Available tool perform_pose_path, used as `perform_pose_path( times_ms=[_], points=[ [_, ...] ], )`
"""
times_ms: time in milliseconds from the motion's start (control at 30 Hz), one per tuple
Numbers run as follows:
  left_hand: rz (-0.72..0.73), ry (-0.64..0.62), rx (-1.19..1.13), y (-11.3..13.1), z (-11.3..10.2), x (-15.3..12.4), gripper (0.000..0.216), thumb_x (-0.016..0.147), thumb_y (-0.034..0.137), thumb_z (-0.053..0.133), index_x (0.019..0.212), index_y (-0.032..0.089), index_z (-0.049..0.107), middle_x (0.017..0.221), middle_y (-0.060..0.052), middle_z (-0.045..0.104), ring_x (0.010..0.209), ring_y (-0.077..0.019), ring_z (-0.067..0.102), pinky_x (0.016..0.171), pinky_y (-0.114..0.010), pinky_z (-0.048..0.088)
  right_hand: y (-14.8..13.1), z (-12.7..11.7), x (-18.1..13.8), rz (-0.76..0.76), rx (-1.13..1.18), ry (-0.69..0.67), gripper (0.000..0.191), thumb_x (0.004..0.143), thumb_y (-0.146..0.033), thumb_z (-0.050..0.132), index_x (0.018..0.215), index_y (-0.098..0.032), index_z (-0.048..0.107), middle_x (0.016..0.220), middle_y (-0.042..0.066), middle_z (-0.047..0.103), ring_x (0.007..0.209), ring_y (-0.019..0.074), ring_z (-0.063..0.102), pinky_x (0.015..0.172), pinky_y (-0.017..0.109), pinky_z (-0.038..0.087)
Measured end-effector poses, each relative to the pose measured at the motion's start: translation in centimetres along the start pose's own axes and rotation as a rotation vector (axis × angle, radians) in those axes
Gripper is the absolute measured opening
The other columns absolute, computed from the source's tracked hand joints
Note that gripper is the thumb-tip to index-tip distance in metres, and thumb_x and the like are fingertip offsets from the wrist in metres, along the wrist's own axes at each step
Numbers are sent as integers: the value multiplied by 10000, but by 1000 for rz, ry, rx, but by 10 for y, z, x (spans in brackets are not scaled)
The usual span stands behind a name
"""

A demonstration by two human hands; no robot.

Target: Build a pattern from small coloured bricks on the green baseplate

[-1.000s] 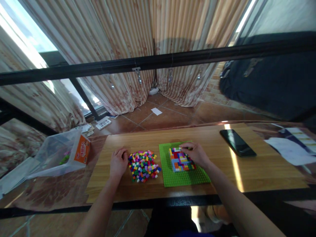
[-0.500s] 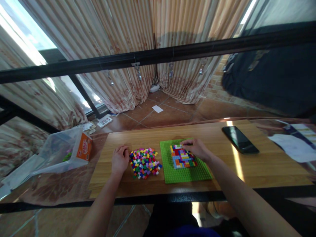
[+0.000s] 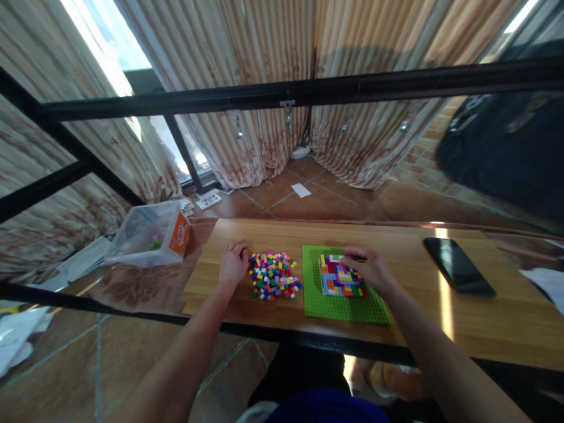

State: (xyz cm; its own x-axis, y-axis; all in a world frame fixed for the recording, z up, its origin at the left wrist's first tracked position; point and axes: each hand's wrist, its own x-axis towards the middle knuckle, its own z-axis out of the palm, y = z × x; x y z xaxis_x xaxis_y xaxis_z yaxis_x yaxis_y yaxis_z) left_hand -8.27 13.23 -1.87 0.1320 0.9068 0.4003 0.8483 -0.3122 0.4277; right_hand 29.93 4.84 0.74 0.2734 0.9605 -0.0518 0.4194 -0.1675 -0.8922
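My left hand rests on the wooden board at the left edge of a pile of small coloured building bricks. Its fingers are curled together; whether anything is in them is hidden. Right of the pile lies a green studded baseplate. On it sits a flat, multicoloured brick build, roughly square. My right hand reaches over the build's upper right corner, thumb and fingers pinched at its far edge. Anything between those fingertips is too small to make out.
A black phone lies on the right of the board. To the left stands a clear plastic box with an orange label and something green inside. A black metal rail crosses beyond, before the curtains. Papers lie at the far right.
The whole view has shifted, so the board and bricks appear further right. Both hands keep nearly the same places, the left by the pile and the right at the build's far edge.
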Motion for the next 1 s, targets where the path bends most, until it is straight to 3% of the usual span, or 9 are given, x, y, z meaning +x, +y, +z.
perform_pose_path(
  times_ms=[133,200,267,367,467,800,1000],
  points=[
    [4,1,0,1,0,-2,260,878,166,455,983,155,693,1045,-118,691,1033,-263,617,984,-423,507,-28,18,-14,-261,-252,199,263,838,-372,580,945,-216,763,1031,82,754,1013,257,655,970,431,469],
    [4,2,-3,0,0,-2,252,871,152,463,971,165,694,1041,-109,690,1035,-256,617,988,-420,505,-50,36,-22,-410,-357,108,241,886,-316,538,916,-230,761,990,76,749,968,241,642,941,399,463],
    [-1,2,-3,0,1,-2,248,867,144,469,963,174,695,1040,-103,690,1040,-252,617,997,-419,502,-68,57,-28,-518,-507,-67,246,906,-244,517,928,-239,761,967,71,741,944,230,618,924,371,437],
    [-11,2,-4,0,2,-2,244,875,153,473,972,172,696,1060,-107,689,1042,-254,617,1000,-422,501,-83,86,-32,-529,-778,-199,249,907,-199,506,905,-223,754,953,91,726,961,251,582,876,376,390],
    [-20,5,-14,-1,3,-3,245,882,158,476,988,167,697,1080,-113,687,1055,-260,614,1001,-423,502,-83,104,-31,-500,-937,-196,208,887,-199,533,872,-206,740,946,120,712,963,271,555,827,385,351],
    [-17,6,-17,-1,3,-3,238,880,149,476,972,168,694,1067,-111,684,1057,-254,612,1001,-417,498,-80,115,-25,-496,-941,-191,249,921,-219,489,891,-181,732,956,126,720,954,267,572,820,380,361],
    [-6,-6,-25,0,1,-2,249,875,158,462,965,171,693,1049,-112,687,1060,-258,607,1005,-426,494,-79,95,-42,-430,-574,-107,283,929,-203,445,958,-210,726,980,82,747,909,208,651,841,316,444]
  ],
)
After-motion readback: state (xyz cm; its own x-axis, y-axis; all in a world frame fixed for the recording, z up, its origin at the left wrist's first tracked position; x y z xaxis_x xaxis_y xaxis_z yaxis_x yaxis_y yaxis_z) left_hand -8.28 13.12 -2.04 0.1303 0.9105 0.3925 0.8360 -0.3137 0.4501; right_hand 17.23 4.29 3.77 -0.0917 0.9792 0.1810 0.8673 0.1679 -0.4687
